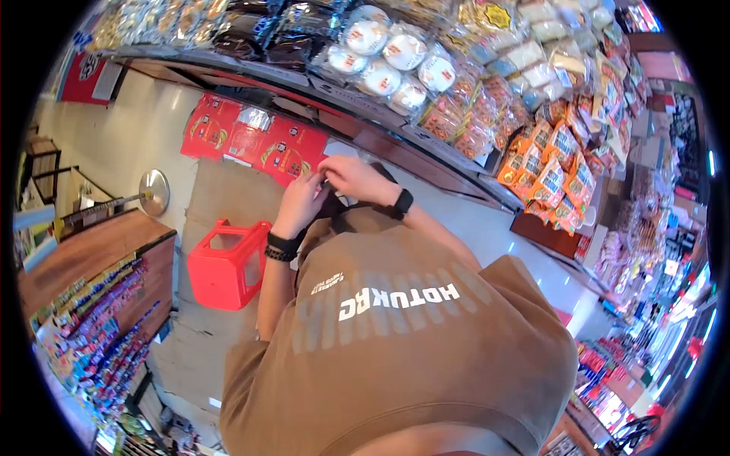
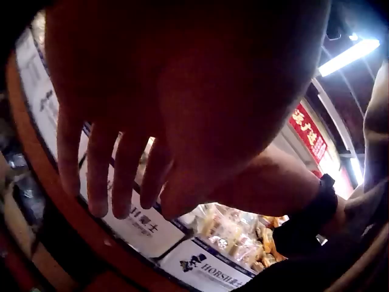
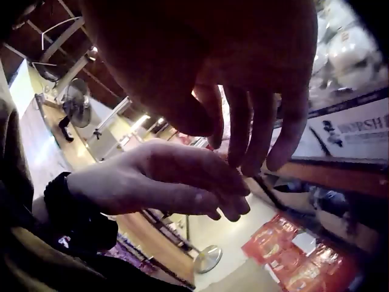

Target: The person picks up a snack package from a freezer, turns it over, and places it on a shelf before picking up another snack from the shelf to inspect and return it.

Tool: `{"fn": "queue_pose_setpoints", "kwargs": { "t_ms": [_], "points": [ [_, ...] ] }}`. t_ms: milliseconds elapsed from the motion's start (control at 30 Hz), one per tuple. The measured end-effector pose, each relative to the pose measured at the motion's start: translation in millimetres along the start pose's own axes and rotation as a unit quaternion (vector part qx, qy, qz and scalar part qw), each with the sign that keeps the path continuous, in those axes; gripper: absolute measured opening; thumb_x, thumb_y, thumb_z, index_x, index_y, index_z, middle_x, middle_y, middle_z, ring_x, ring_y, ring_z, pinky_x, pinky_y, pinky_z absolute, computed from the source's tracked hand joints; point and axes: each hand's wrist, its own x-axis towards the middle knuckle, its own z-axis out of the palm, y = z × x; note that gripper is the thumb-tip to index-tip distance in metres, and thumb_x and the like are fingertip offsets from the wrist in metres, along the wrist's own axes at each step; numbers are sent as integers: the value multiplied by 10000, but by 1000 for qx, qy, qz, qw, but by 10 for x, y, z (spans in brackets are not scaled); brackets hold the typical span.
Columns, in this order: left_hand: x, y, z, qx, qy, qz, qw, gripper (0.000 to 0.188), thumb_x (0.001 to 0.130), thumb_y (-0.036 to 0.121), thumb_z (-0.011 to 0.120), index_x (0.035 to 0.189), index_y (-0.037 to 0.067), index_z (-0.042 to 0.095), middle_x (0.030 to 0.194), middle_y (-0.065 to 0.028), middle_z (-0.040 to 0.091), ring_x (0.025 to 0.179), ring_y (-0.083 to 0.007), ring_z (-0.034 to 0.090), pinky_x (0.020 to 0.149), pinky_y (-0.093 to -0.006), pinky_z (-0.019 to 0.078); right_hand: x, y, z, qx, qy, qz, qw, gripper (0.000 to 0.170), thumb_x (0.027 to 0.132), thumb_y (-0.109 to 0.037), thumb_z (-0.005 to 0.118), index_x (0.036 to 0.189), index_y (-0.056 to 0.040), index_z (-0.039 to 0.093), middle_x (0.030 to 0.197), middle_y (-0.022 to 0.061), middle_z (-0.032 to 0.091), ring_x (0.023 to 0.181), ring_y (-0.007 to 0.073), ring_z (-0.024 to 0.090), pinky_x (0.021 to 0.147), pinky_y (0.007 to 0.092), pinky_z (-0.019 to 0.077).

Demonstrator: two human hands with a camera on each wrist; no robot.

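Observation:
In the head view the left hand (image 1: 301, 201) and the right hand (image 1: 360, 181) come together in front of the body, fingertips close to each other. Seen from the left wrist, the left hand (image 2: 152, 103) is dark, its fingers spread and slightly bent, with the right hand (image 2: 267, 179) behind it. The right wrist view has the right hand (image 3: 249, 97) above, fingers pointing down, and the left hand (image 3: 152, 176) below with loosely bent fingers. I see nothing held in either hand; whether the fingertips touch is unclear.
A red plastic stool (image 1: 220, 267) stands on flattened cardboard (image 1: 220, 194) beside the left arm. Ahead runs a display shelf of packaged snacks (image 1: 404, 52), with orange packets (image 1: 549, 176) at right. A wooden counter (image 1: 99, 266) with colourful packets is at left.

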Motion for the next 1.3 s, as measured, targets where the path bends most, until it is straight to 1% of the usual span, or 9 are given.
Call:
{"fn": "queue_pose_setpoints", "kwargs": {
  "t_ms": [333,467,633,767,967,1033,1067,1200,1300],
  "points": [
    [-1041,-291,-215,-52,198,-232,951,312,888,157,665,1177,43,629,1093,-161,685,1030,-348,646,879,-427,516,803,-198,724,-42,-254,-127,958,173,942,-163,548,1034,-36,620,964,171,658,934,374,639,811,467,512],
    [-1159,-374,-345,-59,196,-308,929,329,899,185,651,1188,29,620,1129,-168,678,1056,-360,634,906,-435,506,1170,-166,1043,-13,-315,-153,937,163,934,-153,554,1026,-40,627,955,161,654,926,355,645,798,463,513],
    [-1154,-724,-701,-22,209,-324,922,347,895,195,655,1194,23,615,1109,-175,674,1057,-360,628,905,-441,504,1912,-321,1264,-48,-372,-164,912,182,927,-131,549,1052,-41,647,1000,152,656,956,350,641,798,456,518],
    [-939,-1082,-1236,-16,239,-370,898,359,906,215,670,1206,22,629,1097,-181,684,1042,-335,648,904,-417,512,2698,-298,1626,-22,-367,-215,905,191,922,-113,546,1067,-37,644,1007,178,640,968,377,630,828,442,513],
    [-632,-1538,-2015,-27,210,-352,912,326,911,212,653,1172,16,637,1085,-191,682,1032,-345,645,890,-423,510,3785,-495,1826,59,-344,-189,918,194,914,-73,576,1094,-12,612,1012,164,624,940,345,622,823,408,514],
    [-665,-1630,-2149,-39,221,-372,901,319,911,206,651,1166,15,637,1083,-185,683,1031,-347,642,890,-428,509,4065,-482,1998,46,-298,-185,935,193,929,-67,566,1108,-10,610,1026,166,624,926,334,623,813,397,512],
    [-695,-1657,-2195,-43,225,-384,894,319,911,206,651,1166,15,637,1083,-185,683,1031,-347,642,890,-428,509,4188,-473,2081,56,-301,-175,936,188,919,-119,579,1059,-6,636,1029,186,651,996,377,616,875,448,503],
    [-733,-1861,-2330,-22,274,-426,862,326,920,210,645,1188,24,631,1095,-176,681,1029,-347,643,894,-426,509,4545,-605,2283,79,-334,-146,928,173,918,-114,587,1036,-2,647,1015,178,660,978,378,622,878,443,501],
    [-741,-2029,-2401,-45,293,-460,837,335,920,215,644,1195,24,626,1113,-170,677,1050,-350,631,903,-439,504,4715,-650,2485,62,-360,-184,913,167,925,-114,582,1035,-5,643,1012,178,659,975,376,623,866,437,505]
  ]
}}
